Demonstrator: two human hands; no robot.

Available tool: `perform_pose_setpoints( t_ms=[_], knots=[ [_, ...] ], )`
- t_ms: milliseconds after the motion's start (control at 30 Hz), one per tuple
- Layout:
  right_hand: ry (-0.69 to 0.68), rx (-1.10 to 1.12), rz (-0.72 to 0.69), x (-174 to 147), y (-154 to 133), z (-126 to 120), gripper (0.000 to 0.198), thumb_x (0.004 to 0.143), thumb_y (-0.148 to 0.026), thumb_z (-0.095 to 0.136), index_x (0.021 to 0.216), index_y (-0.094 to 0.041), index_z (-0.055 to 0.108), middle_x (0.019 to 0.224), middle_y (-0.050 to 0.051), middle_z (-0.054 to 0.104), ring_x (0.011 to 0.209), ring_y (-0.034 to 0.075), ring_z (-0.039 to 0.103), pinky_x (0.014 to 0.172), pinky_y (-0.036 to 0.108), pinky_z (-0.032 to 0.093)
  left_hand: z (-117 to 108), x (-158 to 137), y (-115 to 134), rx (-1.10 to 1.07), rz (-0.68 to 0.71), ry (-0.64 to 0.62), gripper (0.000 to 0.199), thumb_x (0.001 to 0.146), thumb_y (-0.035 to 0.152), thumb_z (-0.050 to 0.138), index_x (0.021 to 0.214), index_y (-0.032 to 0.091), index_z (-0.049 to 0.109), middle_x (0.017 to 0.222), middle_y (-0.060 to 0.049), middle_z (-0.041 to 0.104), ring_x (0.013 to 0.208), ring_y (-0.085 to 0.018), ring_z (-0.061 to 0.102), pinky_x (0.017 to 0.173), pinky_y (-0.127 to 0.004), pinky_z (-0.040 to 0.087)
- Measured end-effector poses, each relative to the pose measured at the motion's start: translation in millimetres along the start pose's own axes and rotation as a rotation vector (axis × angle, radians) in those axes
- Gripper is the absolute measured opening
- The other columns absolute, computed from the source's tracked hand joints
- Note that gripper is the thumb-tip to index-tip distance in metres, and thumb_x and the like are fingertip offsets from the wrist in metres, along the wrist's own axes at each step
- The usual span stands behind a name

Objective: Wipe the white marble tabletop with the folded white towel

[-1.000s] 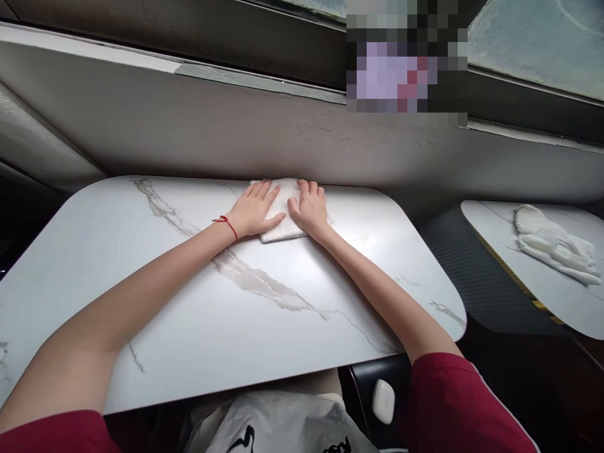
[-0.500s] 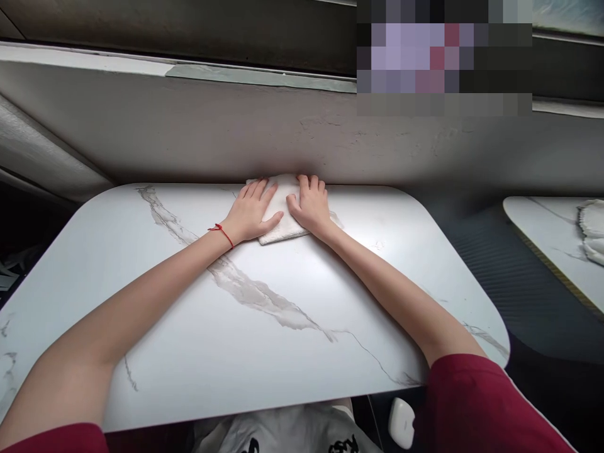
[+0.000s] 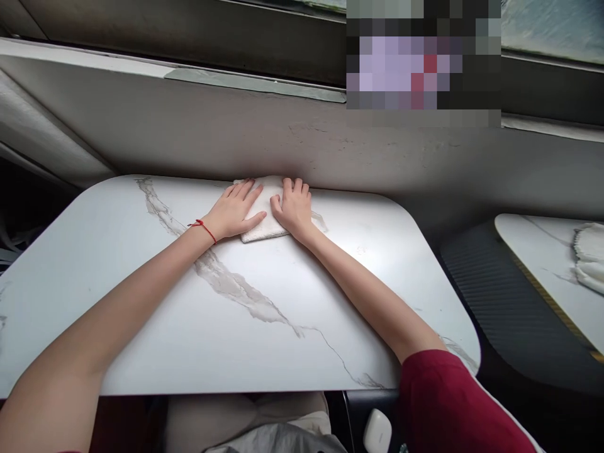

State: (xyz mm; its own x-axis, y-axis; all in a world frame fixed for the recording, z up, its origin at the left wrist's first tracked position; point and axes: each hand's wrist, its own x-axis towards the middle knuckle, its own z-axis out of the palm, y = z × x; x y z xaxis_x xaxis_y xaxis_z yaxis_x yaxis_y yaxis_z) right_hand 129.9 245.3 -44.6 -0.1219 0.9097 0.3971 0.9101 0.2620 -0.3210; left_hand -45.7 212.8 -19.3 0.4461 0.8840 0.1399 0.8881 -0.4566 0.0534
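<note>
A folded white cloth (image 3: 267, 220) lies on the white marble-patterned table (image 3: 155, 327), at its far edge by the wall. My left hand (image 3: 234, 209) rests palm down on the cloth's left part, fingers spread and thumb stretched out; a red string bracelet circles that wrist. Beside it, my right hand (image 3: 295, 211) presses down on the cloth's right part. Its fingers point toward the wall, slightly bent, and the thumb stands apart. Neither hand is wrapped round the cloth. The cloth under both palms is hidden.
A grey wall (image 3: 189, 138) with a ledge closes off the table's far side. To the right, past a dark ribbed seat (image 3: 491, 302), stands a second marble-patterned table (image 3: 533, 245) with a crumpled white cloth (image 3: 589, 255). A white earbud case (image 3: 377, 431) lies below the near edge.
The view has shifted, so table and hands sit slightly further left in the picture. Both hands stay on the cloth at the far edge, with little visible movement over the table.
</note>
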Motion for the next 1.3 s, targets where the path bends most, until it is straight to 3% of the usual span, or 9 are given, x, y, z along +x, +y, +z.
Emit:
perform_pose_setpoints(
  t_ms=[267, 567, 767, 933, 1133, 1300],
  knots=[
    [-0.072, 0.039, -0.083, -36, -13, -20, 0.044, 0.093, -0.024, 0.039, 0.131, -0.007, 0.052, 0.125, 0.023, 0.053, 0.112, 0.037, 0.047, 0.095, 0.051, 0.043, -8, -44, 20, 0.028, -0.058, -0.01, 0.073, 0.101, 0.049, 0.037, 0.158, 0.005, 0.031, 0.168, -0.024, 0.027, 0.158, -0.034, 0.023, 0.127, -0.051, 0.021],
    [-0.202, -0.007, -0.271, -140, -26, -68, 0.053, 0.096, -0.029, 0.042, 0.141, -0.002, 0.05, 0.127, 0.025, 0.052, 0.109, 0.035, 0.046, 0.095, 0.049, 0.043, -12, -157, 96, 0.023, -0.13, 0.087, 0.072, 0.101, 0.052, 0.036, 0.158, 0.008, 0.034, 0.167, -0.021, 0.031, 0.157, -0.034, 0.026, 0.128, -0.052, 0.024],
    [-0.2, 0.043, -0.309, -184, -41, -81, 0.056, 0.097, -0.031, 0.041, 0.145, -0.003, 0.047, 0.139, 0.028, 0.047, 0.117, 0.037, 0.044, 0.099, 0.051, 0.043, -15, -209, 118, 0.014, -0.161, 0.141, 0.07, 0.102, 0.05, 0.035, 0.158, 0.008, 0.035, 0.166, -0.022, 0.032, 0.157, -0.034, 0.027, 0.127, -0.054, 0.027],
    [-0.209, 0.078, -0.307, -194, -50, -82, 0.056, 0.096, -0.031, 0.044, 0.145, -0.003, 0.048, 0.142, 0.027, 0.046, 0.124, 0.037, 0.043, 0.104, 0.049, 0.042, -13, -226, 127, 0.031, -0.207, 0.185, 0.069, 0.104, 0.048, 0.033, 0.159, 0.007, 0.031, 0.166, -0.023, 0.032, 0.157, -0.033, 0.028, 0.127, -0.054, 0.028],
    [-0.169, 0.091, -0.323, -193, -56, -75, 0.056, 0.095, -0.03, 0.045, 0.145, -0.006, 0.048, 0.145, 0.026, 0.046, 0.128, 0.037, 0.042, 0.103, 0.049, 0.042, -5, -223, 139, 0.064, -0.319, 0.224, 0.075, 0.103, 0.045, 0.032, 0.157, -0.007, 0.026, 0.161, -0.034, 0.032, 0.155, -0.041, 0.028, 0.122, -0.06, 0.035],
    [-0.17, 0.086, -0.318, -179, -65, -67, 0.056, 0.094, -0.03, 0.049, 0.144, -0.006, 0.05, 0.142, 0.026, 0.048, 0.124, 0.036, 0.043, 0.101, 0.047, 0.042, -1, -210, 126, 0.08, -0.374, 0.251, 0.074, 0.102, 0.043, 0.032, 0.154, -0.009, 0.032, 0.158, -0.034, 0.037, 0.153, -0.044, 0.029, 0.121, -0.061, 0.036]
  ],
)
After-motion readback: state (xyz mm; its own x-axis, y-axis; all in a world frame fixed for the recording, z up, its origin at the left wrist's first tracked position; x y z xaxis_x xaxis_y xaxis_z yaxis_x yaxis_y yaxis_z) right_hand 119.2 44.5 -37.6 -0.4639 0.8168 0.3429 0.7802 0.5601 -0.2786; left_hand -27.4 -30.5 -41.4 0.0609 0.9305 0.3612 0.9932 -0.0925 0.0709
